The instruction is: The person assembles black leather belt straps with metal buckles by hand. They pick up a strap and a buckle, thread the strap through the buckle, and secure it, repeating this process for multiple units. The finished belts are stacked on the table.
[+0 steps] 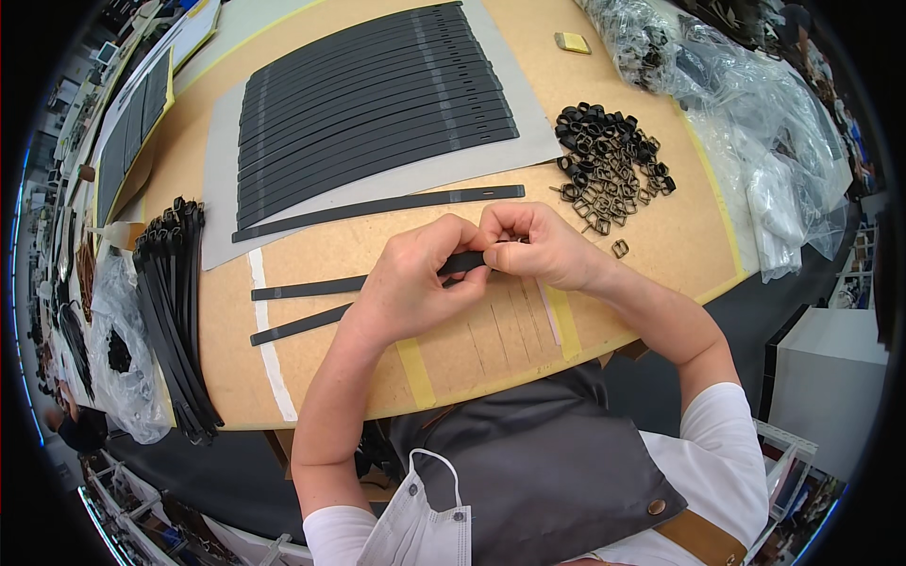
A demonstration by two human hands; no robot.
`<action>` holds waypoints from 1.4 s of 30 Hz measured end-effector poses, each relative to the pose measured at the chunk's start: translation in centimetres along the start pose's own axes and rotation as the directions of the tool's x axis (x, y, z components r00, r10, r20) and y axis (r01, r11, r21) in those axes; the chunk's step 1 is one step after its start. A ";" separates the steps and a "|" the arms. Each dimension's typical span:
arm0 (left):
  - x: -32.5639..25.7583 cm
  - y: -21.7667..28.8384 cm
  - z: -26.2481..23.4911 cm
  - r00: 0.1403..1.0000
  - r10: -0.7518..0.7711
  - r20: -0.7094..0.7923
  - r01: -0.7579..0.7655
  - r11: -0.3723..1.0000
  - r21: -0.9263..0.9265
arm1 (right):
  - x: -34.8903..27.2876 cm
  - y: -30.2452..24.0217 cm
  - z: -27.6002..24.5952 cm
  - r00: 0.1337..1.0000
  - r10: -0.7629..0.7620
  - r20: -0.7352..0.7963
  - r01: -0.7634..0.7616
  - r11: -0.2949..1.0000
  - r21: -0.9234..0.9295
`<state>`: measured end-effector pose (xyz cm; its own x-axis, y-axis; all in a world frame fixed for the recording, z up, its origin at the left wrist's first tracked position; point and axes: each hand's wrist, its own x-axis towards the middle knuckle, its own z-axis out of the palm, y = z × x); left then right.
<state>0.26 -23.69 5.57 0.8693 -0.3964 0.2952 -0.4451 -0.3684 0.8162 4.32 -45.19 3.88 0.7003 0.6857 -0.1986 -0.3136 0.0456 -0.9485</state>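
Observation:
My left hand (415,278) grips the end of a black strap (311,287) that runs off to the left across the wooden table (321,377). My right hand (533,247) pinches the same strap end from the right, fingertips meeting those of the left hand; a small metal part seems to sit between the fingers, mostly hidden. A second loose black strap (297,325) lies just below the first. A pile of dark metal buckles and black loops (609,165) sits right of my hands, with one single buckle (620,248) apart from it.
Several black straps (373,104) lie in a row on a grey sheet (528,141) at the back, one more strap (377,206) on its near edge. A bundle of finished straps (175,321) lies at left. Clear plastic bags (755,123) fill the right side. A small yellow block (572,41) sits far back.

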 end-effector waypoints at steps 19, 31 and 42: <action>-0.1 0.1 -0.4 0.995 -0.085 0.060 0.102 0.918 -0.384 | -0.5 0.0 0.9 0.988 -0.122 0.091 0.122 0.993 0.008; 0.4 -1.5 -0.7 0.932 -0.319 0.174 0.340 0.934 -0.107 | 0.4 -2.4 -1.7 0.940 -0.184 -0.286 -0.050 0.757 -0.652; 1.0 -3.1 -0.4 0.994 -0.022 0.104 -0.019 0.927 0.375 | 0.5 -0.7 -2.3 0.943 -0.326 -0.072 0.104 0.491 -0.865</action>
<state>2.59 -22.63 3.57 0.8518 -0.4735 0.2241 -0.5095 -0.6491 0.5649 6.40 -46.57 3.84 0.8083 0.5794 0.1045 0.4738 -0.5348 -0.6997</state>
